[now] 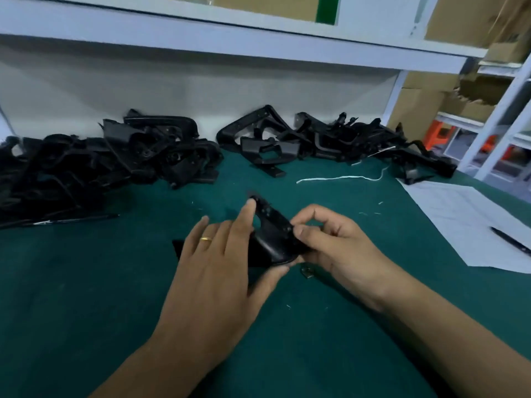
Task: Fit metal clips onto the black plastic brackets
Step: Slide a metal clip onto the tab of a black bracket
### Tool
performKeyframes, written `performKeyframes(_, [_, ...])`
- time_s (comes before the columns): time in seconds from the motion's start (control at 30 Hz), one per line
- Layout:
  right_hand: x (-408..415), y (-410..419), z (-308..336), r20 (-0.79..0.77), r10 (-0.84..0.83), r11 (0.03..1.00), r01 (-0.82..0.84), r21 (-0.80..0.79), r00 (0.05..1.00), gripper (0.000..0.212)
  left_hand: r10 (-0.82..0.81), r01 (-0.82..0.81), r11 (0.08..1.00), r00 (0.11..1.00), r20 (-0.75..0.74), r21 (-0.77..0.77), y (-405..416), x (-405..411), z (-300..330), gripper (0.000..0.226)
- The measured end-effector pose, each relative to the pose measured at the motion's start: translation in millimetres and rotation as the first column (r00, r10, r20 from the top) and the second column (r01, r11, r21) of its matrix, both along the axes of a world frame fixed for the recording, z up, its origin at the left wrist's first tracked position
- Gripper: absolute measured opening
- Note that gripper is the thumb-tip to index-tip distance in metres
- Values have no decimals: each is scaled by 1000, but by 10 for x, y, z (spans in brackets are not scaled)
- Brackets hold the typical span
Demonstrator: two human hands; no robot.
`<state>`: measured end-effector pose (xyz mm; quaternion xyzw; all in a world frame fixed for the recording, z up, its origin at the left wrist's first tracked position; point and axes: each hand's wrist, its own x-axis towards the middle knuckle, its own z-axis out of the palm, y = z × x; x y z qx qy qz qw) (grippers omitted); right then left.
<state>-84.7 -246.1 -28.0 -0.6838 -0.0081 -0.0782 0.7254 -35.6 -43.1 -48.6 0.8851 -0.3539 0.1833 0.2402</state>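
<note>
Head view: 1 black plastic bracket (273, 239) is held above the green table (86, 282), gripped by the left hand (212, 265), its edge pinched by the right hand (330, 242); judged light, stiff, best grasped at the rim.

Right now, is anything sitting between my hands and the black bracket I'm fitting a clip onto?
Nothing visible is in the way. The left hand already holds the black bracket, thumb under its lower edge and a fingertip on its upper arm. The right hand pinches at the bracket's right edge; any clip there is too small to make out.
</note>
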Motion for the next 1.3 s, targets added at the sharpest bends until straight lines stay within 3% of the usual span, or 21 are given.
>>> performKeyframes(0.1, [12, -105, -57, 144, 27, 994, -12, -106, 989, 12, 2, -8, 990, 999, -49, -141, -12, -50, 13, 100])
performKeyframes(0.2, [10, -153, -89, 224, 78, 979, -32, -200, 971, 8, 21, -44, 972, 995, -100, -230, 8, -90, -4, 100])
performKeyframes(0.27, [4, -140, -87, 266, 85, 975, -26, -219, 960, 10, 67, -88, 963, 994, -91, -256, 5, -102, 3, 83])
performKeyframes(0.33, [-11, -112, -64, 284, 130, 963, -53, -263, 950, 12, 118, -108, 986, 990, 78, -124, -10, -83, -5, 46])
performKeyframes(0.37, [-18, -112, -49, 275, 151, 949, -61, -310, 950, 12, 108, -102, 994, 980, 168, -44, -20, -81, -19, 31])
performKeyframes(0.43, [-43, -170, -10, 242, 114, 902, 1, -431, 964, 13, 69, -78, 996, 971, 230, 31, -21, -63, -60, 31])
performKeyframes(0.53, [-87, -391, 62, 144, 7, 795, 82, -601, 990, 9, 40, -43, 998, 997, 61, 43, -3, -29, -55, 47])
performKeyframes(0.63, [-126, -507, 57, -90, 53, 675, -102, -731, 994, 14, 4, -1, 999, 996, -88, 37, 23, -21, -63, 49])
performKeyframes(0.73, [-116, -489, 21, -154, 53, 643, -152, -751, 987, 16, -42, 52, 996, 989, -143, 66, 21, -7, -74, 52])
performKeyframes(0.87, [-113, -491, 8, -175, 59, 695, -166, -700, 983, 15, -42, 54, 994, 992, -117, 98, 29, -6, -84, 53])
performKeyframes(1.07, [-70, -408, -67, -58, 118, 804, -129, -581, 991, 13, 87, -84, 973, 996, -2, 215, 18, 44, -111, 66])
performKeyframes(1.3, [5, -418, -172, 38, 25, 830, 0, -558, 999, 14, 73, -66, 979, 997, -32, 191, 31, 19, -79, 70])
